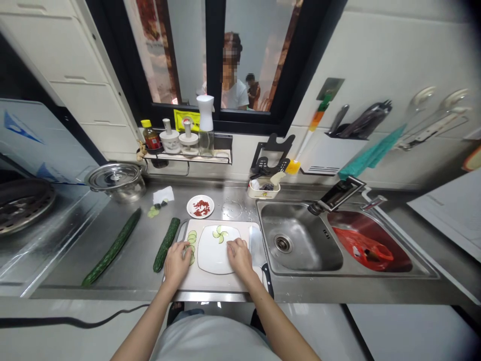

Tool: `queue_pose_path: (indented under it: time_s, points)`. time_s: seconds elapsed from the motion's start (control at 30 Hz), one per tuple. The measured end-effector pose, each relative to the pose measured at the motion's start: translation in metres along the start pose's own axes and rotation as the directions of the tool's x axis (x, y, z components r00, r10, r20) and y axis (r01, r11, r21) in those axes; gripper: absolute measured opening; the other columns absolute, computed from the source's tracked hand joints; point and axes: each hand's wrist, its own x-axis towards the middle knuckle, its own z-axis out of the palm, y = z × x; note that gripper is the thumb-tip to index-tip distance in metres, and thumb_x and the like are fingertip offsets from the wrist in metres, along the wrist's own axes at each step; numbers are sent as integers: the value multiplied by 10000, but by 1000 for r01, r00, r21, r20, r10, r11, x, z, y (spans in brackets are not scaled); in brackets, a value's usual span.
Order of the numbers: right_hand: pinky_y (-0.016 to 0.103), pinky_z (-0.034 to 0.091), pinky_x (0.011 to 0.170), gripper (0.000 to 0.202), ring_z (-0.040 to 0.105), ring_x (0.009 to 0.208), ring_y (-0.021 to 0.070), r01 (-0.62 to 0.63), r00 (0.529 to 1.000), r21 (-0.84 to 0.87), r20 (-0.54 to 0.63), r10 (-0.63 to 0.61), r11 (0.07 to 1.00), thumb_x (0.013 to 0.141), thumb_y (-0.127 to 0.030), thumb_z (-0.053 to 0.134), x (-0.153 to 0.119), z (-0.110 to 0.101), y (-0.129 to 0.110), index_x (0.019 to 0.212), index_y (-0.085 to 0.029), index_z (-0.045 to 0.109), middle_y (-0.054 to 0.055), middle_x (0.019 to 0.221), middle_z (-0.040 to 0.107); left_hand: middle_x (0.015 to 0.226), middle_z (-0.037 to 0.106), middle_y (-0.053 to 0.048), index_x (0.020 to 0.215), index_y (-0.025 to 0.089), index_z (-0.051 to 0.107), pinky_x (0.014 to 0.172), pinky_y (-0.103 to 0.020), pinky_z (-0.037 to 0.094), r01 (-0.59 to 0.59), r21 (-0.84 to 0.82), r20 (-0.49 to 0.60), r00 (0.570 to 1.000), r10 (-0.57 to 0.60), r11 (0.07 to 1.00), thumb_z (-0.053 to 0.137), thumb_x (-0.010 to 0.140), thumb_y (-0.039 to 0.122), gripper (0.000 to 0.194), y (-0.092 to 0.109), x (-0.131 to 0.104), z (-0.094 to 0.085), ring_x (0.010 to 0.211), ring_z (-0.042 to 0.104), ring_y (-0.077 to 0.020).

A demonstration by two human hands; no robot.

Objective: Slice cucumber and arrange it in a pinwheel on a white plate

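Head camera: the left hand [178,263] is at the left side of the cutting board [221,285], its bent fingertips at the row of cucumber slices [192,235]; part of that row shows beyond the fingers, part beside them, and whether a slice is pinched I cannot tell. The right hand [239,256] is over the right part of the white plate [210,258], fingers curled and thumb side inward; I cannot tell if they hold anything. The fanned slices [220,234] lie on the far part of the plate, ahead and to the left of the right fingertips, apart from them. Just left of the left hand lies a whole cucumber [166,245], with a longer cucumber [112,248] farther left. The knife [256,245] lies right of the right hand, and a saucer [190,204] of red pieces [202,207] stands beyond the board
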Motion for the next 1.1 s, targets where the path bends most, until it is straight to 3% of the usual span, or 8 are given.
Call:
queue_pose_path:
  time_s: [0.13, 0.3, 0.67, 0.8, 0.93, 1.1]
  points:
    - [276, 377, 786, 277, 509, 862, 185, 27, 993, 87, -116, -17, 996, 919, -231, 419, -21, -1, 13, 969, -209, 691, 62, 850, 596, 1049, 643, -79, 1031, 205, 648, 839, -334, 423, 105, 74, 59, 992, -109, 992, 481, 853, 374, 297, -8, -17, -5, 978, 565, -243]
    - [292, 394, 797, 289, 522, 865, 191, 46, 986, 139, -168, -22, 989, 922, -244, 402, -40, -5, 21, 941, -193, 687, 62, 841, 606, 1048, 649, -97, 1052, 202, 627, 850, -404, 381, 190, 176, 128, 968, -214, 966, 505, 821, 468, 373, -6, -26, -5, 979, 561, -283]
    - [291, 424, 743, 285, 551, 805, 186, 52, 969, 170, -247, -8, 984, 924, -280, 406, -58, 3, 28, 901, -213, 682, 52, 800, 617, 1099, 640, -98, 1039, 217, 625, 852, -424, 369, 178, 198, 126, 971, -205, 964, 481, 820, 448, 350, -14, -35, 9, 1007, 566, -296]
    - [291, 429, 728, 310, 554, 781, 183, 49, 960, 175, -279, 2, 983, 936, -327, 398, -65, 8, 33, 874, -227, 685, 48, 766, 608, 1052, 663, -72, 953, 227, 628, 812, -384, 382, 213, 139, 106, 968, -229, 967, 487, 815, 425, 279, -12, -34, 12, 972, 585, -279]
    - [291, 436, 715, 298, 562, 772, 183, 40, 963, 172, -269, 8, 984, 933, -320, 406, -65, 8, 36, 883, -222, 683, 47, 766, 614, 876, 680, -32, 843, 229, 618, 742, -301, 392, 235, 1, 95, 968, -234, 972, 462, 832, 400, 231, -12, -35, 14, 863, 613, -227]
    - [296, 450, 740, 268, 576, 797, 188, 27, 972, 192, -232, 19, 981, 915, -285, 422, -62, 2, 34, 897, -217, 681, 53, 797, 631, 703, 632, 3, 820, 223, 603, 631, -248, 398, 275, -209, 75, 961, -265, 938, 473, 824, 528, 332, -11, -37, 11, 700, 592, -193]
